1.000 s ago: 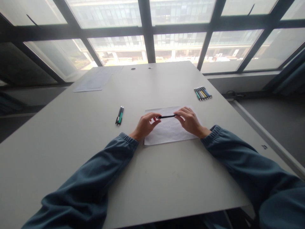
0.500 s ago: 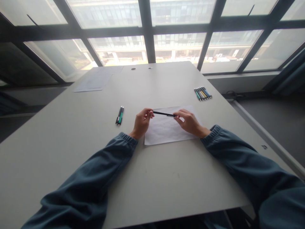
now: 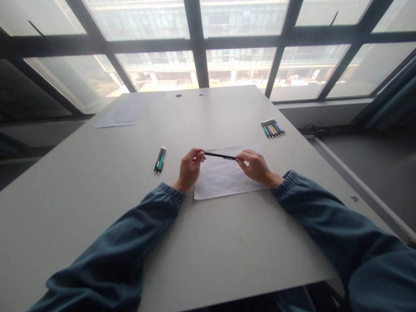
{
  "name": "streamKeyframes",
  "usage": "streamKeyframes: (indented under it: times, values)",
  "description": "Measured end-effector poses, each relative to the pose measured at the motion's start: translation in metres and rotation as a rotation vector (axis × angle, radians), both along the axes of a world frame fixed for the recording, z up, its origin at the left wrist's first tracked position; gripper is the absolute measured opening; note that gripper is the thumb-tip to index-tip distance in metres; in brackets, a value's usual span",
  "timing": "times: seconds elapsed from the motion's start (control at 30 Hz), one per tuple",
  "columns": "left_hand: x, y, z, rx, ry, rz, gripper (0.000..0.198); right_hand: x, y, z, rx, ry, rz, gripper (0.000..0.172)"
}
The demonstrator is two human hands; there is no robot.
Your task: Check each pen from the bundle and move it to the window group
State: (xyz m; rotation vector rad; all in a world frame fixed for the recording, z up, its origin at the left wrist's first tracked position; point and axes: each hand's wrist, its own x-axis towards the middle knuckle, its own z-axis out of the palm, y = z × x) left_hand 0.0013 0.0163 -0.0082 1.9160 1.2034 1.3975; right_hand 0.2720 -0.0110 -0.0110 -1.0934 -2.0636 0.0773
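Observation:
A black pen (image 3: 219,155) is stretched level between my two hands, above a white sheet of paper (image 3: 224,184). My left hand (image 3: 190,167) pinches one end between thumb and fingers. At the other end, the side with the clip, my right hand (image 3: 255,165) grips it with thumb and fingertips. The fingers hide both tips of the pen. To the left of my left hand lie two pens side by side, a black one (image 3: 158,159) and a green one (image 3: 161,160).
A row of several pens (image 3: 273,128) in mixed colours lies at the right of the white table (image 3: 208,242). More paper sheets (image 3: 120,113) rest at the far left. Two small round holes are near the far edge, before the windows (image 3: 240,67).
The whole view has shifted slightly, so things appear a little further left and lower. The gap between my hands on the pen looks slightly wider; both still hold it.

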Motion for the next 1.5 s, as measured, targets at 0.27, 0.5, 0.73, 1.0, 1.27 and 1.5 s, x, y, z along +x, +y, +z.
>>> streamKeyframes:
  times: [0.27,0.5,0.73,1.0,1.27,1.5]
  values:
    - [0.0,0.002,0.001,-0.098,0.022,-0.1,0.057,0.015,0.01,0.01,-0.003,-0.051,-0.224,0.024]
    - [0.0,-0.004,0.006,-0.098,0.105,-0.133,0.05,0.059,0.041,0.01,-0.17,-0.099,-0.667,0.026]
    - [0.001,-0.003,0.005,-0.092,0.098,-0.127,0.053,0.086,0.057,0.006,-0.34,-0.176,-0.916,0.028]
    - [0.001,-0.004,0.007,-0.098,0.12,-0.117,0.053,0.088,0.057,0.006,-0.434,-0.207,-0.939,0.027]
    - [0.001,-0.004,0.008,-0.094,0.131,-0.112,0.052,0.087,0.056,0.011,-0.461,-0.236,-0.907,0.025]
    - [0.001,-0.005,0.009,-0.096,0.145,-0.12,0.051,0.085,0.055,0.01,-0.459,-0.225,-0.899,0.026]
